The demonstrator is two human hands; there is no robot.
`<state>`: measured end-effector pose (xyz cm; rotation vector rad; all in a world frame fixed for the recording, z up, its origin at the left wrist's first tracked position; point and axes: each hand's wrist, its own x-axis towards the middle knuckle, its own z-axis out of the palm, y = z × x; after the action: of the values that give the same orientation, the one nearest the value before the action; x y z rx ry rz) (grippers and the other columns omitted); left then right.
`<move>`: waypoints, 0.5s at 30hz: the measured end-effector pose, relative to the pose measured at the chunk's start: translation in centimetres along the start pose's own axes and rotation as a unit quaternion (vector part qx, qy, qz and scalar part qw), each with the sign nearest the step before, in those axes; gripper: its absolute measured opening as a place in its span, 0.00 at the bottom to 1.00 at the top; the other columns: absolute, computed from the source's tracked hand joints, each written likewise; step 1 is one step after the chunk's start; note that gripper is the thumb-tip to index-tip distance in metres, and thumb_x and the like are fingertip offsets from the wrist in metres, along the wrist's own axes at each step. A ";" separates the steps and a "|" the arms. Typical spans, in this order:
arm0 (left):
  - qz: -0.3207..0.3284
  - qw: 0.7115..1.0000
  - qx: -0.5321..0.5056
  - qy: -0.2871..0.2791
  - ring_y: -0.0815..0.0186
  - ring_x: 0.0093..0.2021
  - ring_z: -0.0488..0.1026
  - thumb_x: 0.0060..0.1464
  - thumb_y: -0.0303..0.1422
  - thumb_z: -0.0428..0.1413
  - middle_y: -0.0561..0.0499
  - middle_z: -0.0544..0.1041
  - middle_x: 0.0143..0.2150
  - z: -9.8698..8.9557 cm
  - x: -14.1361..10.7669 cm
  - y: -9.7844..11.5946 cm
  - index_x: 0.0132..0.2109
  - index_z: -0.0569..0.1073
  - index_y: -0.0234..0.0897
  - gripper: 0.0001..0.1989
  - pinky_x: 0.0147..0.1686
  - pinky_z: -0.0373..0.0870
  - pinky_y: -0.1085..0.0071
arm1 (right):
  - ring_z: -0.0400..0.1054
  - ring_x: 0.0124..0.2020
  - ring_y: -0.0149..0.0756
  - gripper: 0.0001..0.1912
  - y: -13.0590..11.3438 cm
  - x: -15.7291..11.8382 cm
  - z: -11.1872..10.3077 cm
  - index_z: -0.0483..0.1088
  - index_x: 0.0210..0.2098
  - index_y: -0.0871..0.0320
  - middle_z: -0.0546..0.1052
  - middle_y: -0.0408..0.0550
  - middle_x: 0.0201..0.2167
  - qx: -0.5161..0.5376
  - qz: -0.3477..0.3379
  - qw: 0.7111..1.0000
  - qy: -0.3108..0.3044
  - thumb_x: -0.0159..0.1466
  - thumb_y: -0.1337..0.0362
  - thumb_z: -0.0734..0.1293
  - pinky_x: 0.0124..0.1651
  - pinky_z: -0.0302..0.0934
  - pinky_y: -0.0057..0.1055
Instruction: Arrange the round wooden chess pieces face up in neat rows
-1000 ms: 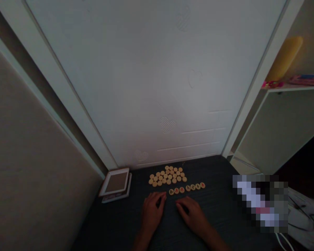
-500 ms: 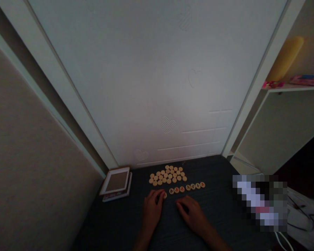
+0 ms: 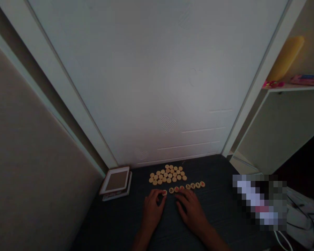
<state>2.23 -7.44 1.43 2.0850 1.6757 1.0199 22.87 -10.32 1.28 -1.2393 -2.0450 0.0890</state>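
My left hand (image 3: 153,204) is closed, thumb and forefinger gripping a round xiangqi piece (image 3: 165,192) at the left end of a row. A gap separates that piece from a black-marked piece (image 3: 171,190) in the row. To the right, my right hand (image 3: 191,207) has its fingers apart, the thumb lower than the others. Its fingertips reach the red-marked pieces (image 3: 176,189); whether they press on them I cannot tell. Further along the row lie several face-up pieces (image 3: 193,185). Behind it sits a cluster of blank-side-up pieces (image 3: 170,176).
Two stacked frame-like items (image 3: 117,183) lie at the dark table's (image 3: 136,174) back left. A white panel (image 3: 157,87) rises behind the table. A blurred-out object (image 3: 260,204) and a white cable (image 3: 282,240) are on the right, beside a shelf unit (image 3: 290,90).
My right hand has moved up to the row, its fingers spreading and partly covering the red-marked pieces. The piece in my left hand has shifted slightly upward and shows a red mark.
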 end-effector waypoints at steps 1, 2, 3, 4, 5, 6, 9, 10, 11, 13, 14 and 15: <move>-0.003 1.000 -0.002 0.001 0.63 0.32 0.76 0.62 0.37 0.55 0.51 0.80 0.41 0.1 0.0 -0.1 0.44 0.77 0.43 0.08 0.38 0.70 0.64 | 0.67 0.58 0.47 0.17 -0.1 0.0 0.0 0.70 0.56 0.50 0.74 0.51 0.56 -0.020 -0.004 1.000 -0.012 0.69 0.67 0.63 0.57 0.65 0.48; -0.005 1.000 -0.003 0.002 0.63 0.32 0.76 0.63 0.38 0.55 0.51 0.80 0.42 0.1 0.0 -0.2 0.44 0.77 0.43 0.08 0.38 0.70 0.64 | 0.66 0.59 0.47 0.18 -0.2 0.1 -0.1 0.69 0.58 0.49 0.73 0.50 0.57 -0.037 -0.007 0.999 -0.026 0.69 0.66 0.63 0.58 0.64 0.48; -0.005 1.000 -0.003 0.001 0.63 0.32 0.76 0.63 0.38 0.55 0.51 0.80 0.42 0.2 0.0 -0.2 0.44 0.78 0.43 0.08 0.39 0.70 0.64 | 0.65 0.60 0.47 0.20 -0.3 0.1 -0.2 0.68 0.60 0.48 0.72 0.50 0.59 -0.051 -0.010 0.998 -0.040 0.69 0.65 0.64 0.58 0.63 0.48; -0.004 1.000 -0.003 0.001 0.63 0.32 0.76 0.63 0.38 0.55 0.51 0.80 0.42 0.2 0.0 -0.3 0.44 0.78 0.43 0.08 0.39 0.70 0.64 | 0.64 0.61 0.48 0.21 -0.4 0.2 -0.3 0.66 0.61 0.48 0.72 0.50 0.60 -0.062 -0.012 0.997 -0.053 0.69 0.63 0.64 0.59 0.62 0.48; -0.003 1.000 -0.003 -0.001 0.62 0.32 0.76 0.63 0.39 0.55 0.51 0.80 0.42 0.3 0.0 -0.3 0.45 0.78 0.44 0.09 0.39 0.70 0.64 | 0.63 0.61 0.48 0.23 -0.5 0.2 -0.3 0.65 0.63 0.47 0.71 0.49 0.61 -0.070 -0.013 0.995 -0.064 0.69 0.62 0.64 0.59 0.61 0.48; -0.001 1.000 -0.002 -0.002 0.62 0.33 0.76 0.63 0.39 0.55 0.51 0.80 0.43 0.3 0.0 -0.4 0.45 0.78 0.44 0.09 0.40 0.70 0.64 | 0.62 0.62 0.48 0.24 -0.6 0.2 -0.4 0.64 0.64 0.47 0.70 0.49 0.61 -0.076 -0.013 0.994 -0.073 0.69 0.61 0.64 0.60 0.60 0.49; -0.001 1.000 0.001 0.000 0.62 0.34 0.77 0.64 0.38 0.55 0.51 0.80 0.45 0.3 -0.1 -0.4 0.47 0.78 0.45 0.09 0.41 0.70 0.63 | 0.60 0.63 0.49 0.25 -0.7 0.3 -0.4 0.61 0.66 0.47 0.69 0.49 0.63 -0.087 -0.005 0.992 -0.096 0.70 0.58 0.64 0.61 0.58 0.50; -0.002 1.000 0.002 -0.001 0.62 0.34 0.77 0.64 0.38 0.55 0.51 0.81 0.45 0.2 -0.2 -0.3 0.47 0.78 0.45 0.09 0.41 0.70 0.63 | 0.60 0.63 0.49 0.26 -0.7 0.3 -0.4 0.60 0.66 0.46 0.69 0.49 0.63 -0.088 0.000 0.991 -0.100 0.70 0.58 0.63 0.62 0.57 0.50; -0.002 1.000 0.001 -0.002 0.62 0.35 0.77 0.64 0.39 0.55 0.51 0.81 0.45 0.2 -0.2 -0.3 0.46 0.78 0.45 0.09 0.41 0.70 0.63 | 0.60 0.63 0.49 0.26 -0.8 0.3 -0.4 0.59 0.67 0.46 0.69 0.49 0.63 -0.088 0.003 0.991 -0.102 0.70 0.57 0.63 0.62 0.56 0.50; -0.001 1.000 -0.001 -0.005 0.62 0.35 0.77 0.64 0.39 0.54 0.50 0.81 0.45 0.1 -0.3 -0.3 0.46 0.79 0.45 0.10 0.41 0.70 0.63 | 0.60 0.63 0.49 0.26 -0.9 0.4 -0.5 0.59 0.67 0.45 0.69 0.49 0.63 -0.086 0.009 0.991 -0.102 0.71 0.56 0.62 0.62 0.55 0.51; -0.001 1.000 -0.001 -0.004 0.62 0.34 0.77 0.64 0.39 0.54 0.50 0.81 0.45 0.1 -0.3 -0.3 0.46 0.79 0.45 0.10 0.41 0.71 0.63 | 0.60 0.63 0.50 0.26 -0.9 0.4 -0.5 0.59 0.67 0.45 0.69 0.49 0.63 -0.084 0.012 0.991 -0.101 0.70 0.56 0.62 0.62 0.55 0.52; -0.001 1.000 -0.001 -0.003 0.62 0.34 0.77 0.64 0.39 0.54 0.50 0.81 0.45 0.1 -0.3 -0.3 0.46 0.79 0.45 0.10 0.41 0.71 0.63 | 0.60 0.63 0.50 0.26 -1.0 0.4 -0.5 0.59 0.67 0.45 0.69 0.49 0.63 -0.082 0.012 0.991 -0.101 0.70 0.55 0.63 0.62 0.54 0.52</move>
<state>2.08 -7.60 1.11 2.0837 1.6732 1.0128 22.33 -10.66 2.30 -1.4060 -2.2491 0.0615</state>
